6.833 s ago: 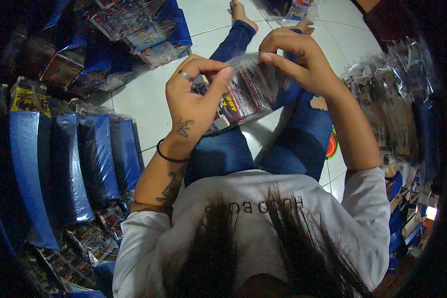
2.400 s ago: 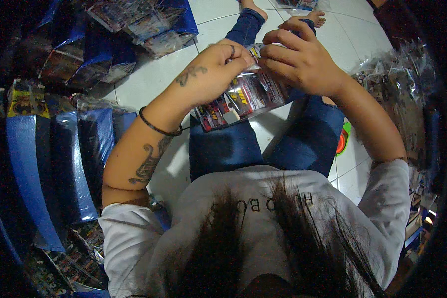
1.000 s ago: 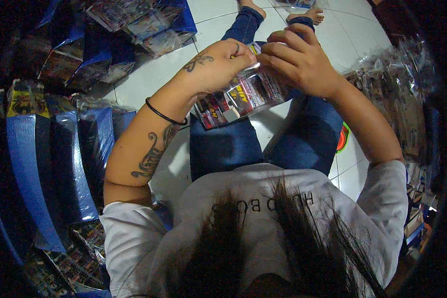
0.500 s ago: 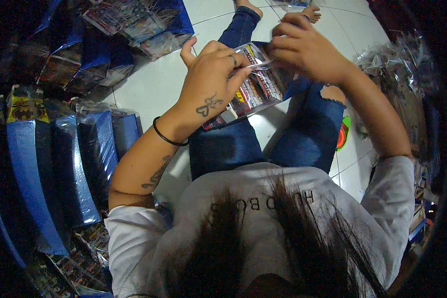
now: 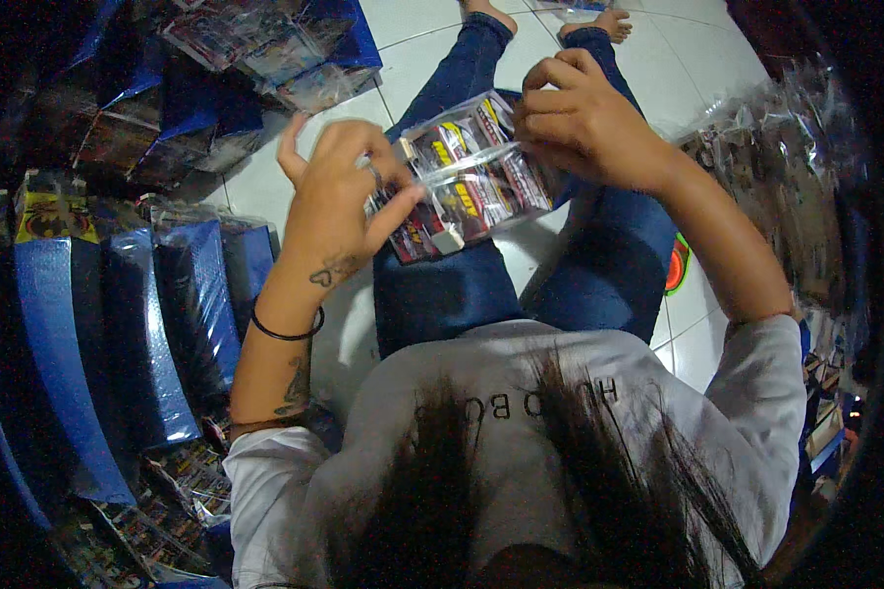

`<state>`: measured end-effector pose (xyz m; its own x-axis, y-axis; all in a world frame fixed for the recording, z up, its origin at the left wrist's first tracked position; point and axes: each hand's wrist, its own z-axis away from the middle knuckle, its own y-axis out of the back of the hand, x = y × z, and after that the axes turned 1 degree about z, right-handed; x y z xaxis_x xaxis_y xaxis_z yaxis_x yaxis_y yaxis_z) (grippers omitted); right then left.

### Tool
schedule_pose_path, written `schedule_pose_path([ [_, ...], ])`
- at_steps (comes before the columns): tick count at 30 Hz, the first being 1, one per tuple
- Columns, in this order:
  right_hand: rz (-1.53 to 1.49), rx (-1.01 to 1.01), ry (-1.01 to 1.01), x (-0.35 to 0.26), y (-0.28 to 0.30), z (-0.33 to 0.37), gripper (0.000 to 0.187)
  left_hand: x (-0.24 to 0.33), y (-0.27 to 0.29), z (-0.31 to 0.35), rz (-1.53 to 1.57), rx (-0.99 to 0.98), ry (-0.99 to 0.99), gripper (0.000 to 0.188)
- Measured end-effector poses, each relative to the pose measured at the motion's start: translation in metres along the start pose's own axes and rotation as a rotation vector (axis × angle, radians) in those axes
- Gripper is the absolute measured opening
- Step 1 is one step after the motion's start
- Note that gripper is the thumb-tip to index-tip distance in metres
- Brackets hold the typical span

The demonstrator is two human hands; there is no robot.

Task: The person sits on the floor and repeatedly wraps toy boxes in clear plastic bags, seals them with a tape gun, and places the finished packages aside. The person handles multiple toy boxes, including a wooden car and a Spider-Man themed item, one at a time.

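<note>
A shallow open box with several small packets in red, white, yellow and black lies tilted across my thighs. Over its middle runs a shiny clear plastic strip, perhaps tape, stretched between my hands. My left hand pinches the strip's left end at the box's left side, thumb and index finger together, the little finger raised. At the box's far right edge, my right hand has its fingers curled and pressed together where the strip's other end runs in. Its fingertips partly cover that side.
Blue-sided boxes with plastic-wrapped goods stand in rows on my left, more boxes at the far left. Plastic-wrapped items are piled along the right. A round orange and green thing lies on the tiled floor beside my right thigh.
My left hand has moved left and slightly nearer, from over the box's middle to its left side. The clear strip now spans the box. The right hand has shifted slightly left and nearer.
</note>
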<state>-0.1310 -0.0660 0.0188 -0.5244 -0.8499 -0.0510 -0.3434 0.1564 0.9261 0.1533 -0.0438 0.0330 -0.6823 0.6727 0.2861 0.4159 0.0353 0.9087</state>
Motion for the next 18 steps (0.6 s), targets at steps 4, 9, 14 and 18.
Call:
schedule_pose_path([
  [4, 0.027, -0.043, 0.005, 0.001, 0.011, -0.004, 0.022, 0.015, -0.024, -0.021, 0.051, 0.226, -0.174, 0.018],
  [9, 0.079, -0.022, -0.015, -0.001, 0.005, -0.002, 0.022, 0.022, -0.051, -0.036, 0.176, 0.124, -0.060, 0.016],
  [14, 0.347, 0.159, 0.085, -0.013, -0.004, 0.004, 0.028, 0.009, -0.049, -0.050, 0.472, -0.029, 0.084, 0.016],
  [18, 0.325, 0.029, 0.099, -0.009, -0.006, -0.001, 0.024, 0.014, -0.053, -0.049, 0.271, -0.005, 0.076, 0.018],
])
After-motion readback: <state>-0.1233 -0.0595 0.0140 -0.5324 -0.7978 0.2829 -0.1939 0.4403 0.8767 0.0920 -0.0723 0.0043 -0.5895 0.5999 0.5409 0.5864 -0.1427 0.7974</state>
